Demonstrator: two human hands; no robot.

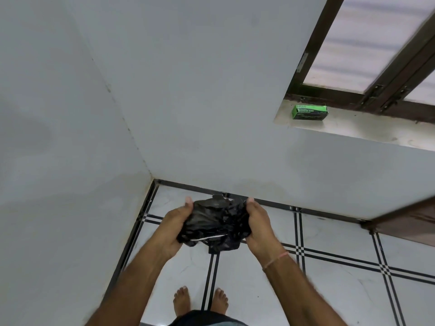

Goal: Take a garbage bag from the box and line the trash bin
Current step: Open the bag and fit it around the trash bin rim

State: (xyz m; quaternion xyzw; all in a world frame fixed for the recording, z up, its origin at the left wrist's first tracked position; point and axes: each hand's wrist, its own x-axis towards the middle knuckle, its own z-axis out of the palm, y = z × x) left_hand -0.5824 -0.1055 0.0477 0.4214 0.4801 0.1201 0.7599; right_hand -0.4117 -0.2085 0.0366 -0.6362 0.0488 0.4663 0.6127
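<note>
The garbage bag (pixel 215 225) is a crumpled black bundle held between both hands above the tiled floor (pixel 329 285). The left hand (pixel 175 228) grips its left side with fingers curled beneath and thumb on top. The right hand (pixel 257 228) grips the right side likewise. The green box (pixel 309 112) lies on the window sill (pixel 367 130), well apart; its contents cannot be seen.

Upper right, I see the green box (pixel 309 112) on the window sill (pixel 364 129). Bare feet (pixel 181 300) stand on the tiled floor (pixel 334 236).
</note>
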